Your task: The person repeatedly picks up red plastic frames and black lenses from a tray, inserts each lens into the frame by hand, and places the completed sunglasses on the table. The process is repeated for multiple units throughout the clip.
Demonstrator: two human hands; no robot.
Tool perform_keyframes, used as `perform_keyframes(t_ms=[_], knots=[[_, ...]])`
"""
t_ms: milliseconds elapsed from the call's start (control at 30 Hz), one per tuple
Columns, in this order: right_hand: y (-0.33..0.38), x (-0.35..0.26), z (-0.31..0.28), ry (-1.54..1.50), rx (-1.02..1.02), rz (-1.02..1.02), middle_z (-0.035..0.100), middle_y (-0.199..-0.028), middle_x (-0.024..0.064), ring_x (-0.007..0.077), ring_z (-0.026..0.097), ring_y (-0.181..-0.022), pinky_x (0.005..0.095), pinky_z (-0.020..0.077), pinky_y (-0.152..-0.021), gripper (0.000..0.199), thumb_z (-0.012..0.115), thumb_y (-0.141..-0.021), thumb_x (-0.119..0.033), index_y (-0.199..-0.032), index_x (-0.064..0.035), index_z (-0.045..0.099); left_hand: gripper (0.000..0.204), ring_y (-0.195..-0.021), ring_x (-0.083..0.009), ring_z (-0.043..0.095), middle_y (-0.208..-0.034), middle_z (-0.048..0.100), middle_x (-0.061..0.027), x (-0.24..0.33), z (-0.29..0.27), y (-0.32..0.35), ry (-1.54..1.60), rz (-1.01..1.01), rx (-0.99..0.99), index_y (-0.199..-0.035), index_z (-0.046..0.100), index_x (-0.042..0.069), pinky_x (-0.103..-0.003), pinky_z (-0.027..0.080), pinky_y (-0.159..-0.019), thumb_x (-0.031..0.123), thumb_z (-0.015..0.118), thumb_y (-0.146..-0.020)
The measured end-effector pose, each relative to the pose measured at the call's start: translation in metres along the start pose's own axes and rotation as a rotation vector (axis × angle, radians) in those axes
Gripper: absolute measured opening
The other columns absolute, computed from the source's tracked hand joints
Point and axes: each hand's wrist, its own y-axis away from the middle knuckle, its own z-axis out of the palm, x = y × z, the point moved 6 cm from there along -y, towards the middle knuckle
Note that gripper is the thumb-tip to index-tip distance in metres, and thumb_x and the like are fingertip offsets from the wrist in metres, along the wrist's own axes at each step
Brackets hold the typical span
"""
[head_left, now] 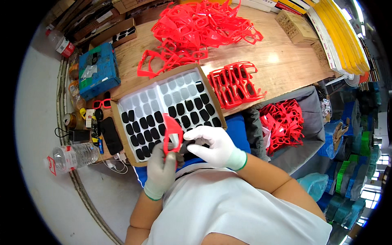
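Wood of the table (pixel 271 57) shone behind the work. Above the near part of the box (pixel 157 82), the left hand (pixel 160 169) pinched a red frame (pixel 171 125) between thumb and fingers. Just beside it, the right hand (pixel 213 148) had bent fingers; whether they gripped something, I could not tell. If the left grip loosened, the frame could perhaps drop onto the lenses (pixel 181 109) and scratch them. A careless wrist might also push the box, and farther out, a bump could disorder the row of frames (pixel 232 81).
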Motion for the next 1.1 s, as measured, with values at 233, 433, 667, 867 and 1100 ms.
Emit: perform_keyframes(t_ms=[233,433,667,867,1100], knots=[[0.018,-0.027,0.015,0.253,0.104,-0.22,0.066,-0.089,0.0093,0.0141,0.067,-0.072,0.0264,0.0521,-0.062,0.02,0.067,-0.087,0.001,-0.107,-0.0008,0.069,0.021,-0.067,-0.0119,0.059,-0.078,0.064,-0.0078,0.021,0.018,0.018,-0.13,0.101,-0.03,-0.113,0.051,-0.004,-0.029,0.05,-0.064,0.012,0.042,-0.103],[0.039,-0.005,0.031,-0.378,0.13,0.148,0.066,-0.095,0.0025,0.0078,0.063,-0.075,0.0244,0.0529,-0.068,0.012,0.065,-0.094,-0.006,-0.105,-0.001,0.064,0.027,-0.07,-0.0125,0.059,-0.081,0.064,-0.0089,0.016,0.018,0.048,0.062,0.088,-0.138,-0.12,0.048,-0.006,-0.028,0.05,-0.069,0.014,0.043,-0.104],[0.053,0.011,0.036,-0.456,-0.051,0.283,0.069,-0.088,0.0022,0.008,0.06,-0.073,0.025,0.0503,-0.07,0.018,0.064,-0.096,-0.013,-0.104,0.0017,0.07,0.033,-0.073,-0.0121,0.06,-0.085,0.064,-0.0079,0.016,0.016,0.055,-0.009,0.126,-0.269,-0.128,0.05,-0.007,-0.027,0.049,-0.07,0.015,0.043,-0.104],[0.052,-0.003,0.042,-0.389,-0.061,0.282,0.067,-0.083,0.003,0.0085,0.06,-0.074,0.0255,0.0501,-0.071,0.017,0.06,-0.096,-0.01,-0.103,0.0016,0.069,0.03,-0.065,-0.0127,0.061,-0.074,0.065,-0.0077,0.013,0.005,0.054,-0.047,0.075,-0.191,-0.12,0.055,-0.006,-0.029,0.051,-0.064,0.018,0.044,-0.105],[0.038,-0.007,0.049,-0.093,-0.042,0.256,0.065,-0.075,0.0012,0.0059,0.059,-0.069,0.0245,0.0492,-0.065,0.019,0.061,-0.096,-0.016,-0.099,0.0011,0.068,0.023,-0.056,-0.0146,0.061,-0.066,0.062,-0.0071,0.028,-0.008,0.052,-0.216,0.192,-0.073,-0.118,0.056,-0.005,-0.03,0.05,-0.056,0.011,0.049,-0.102]])
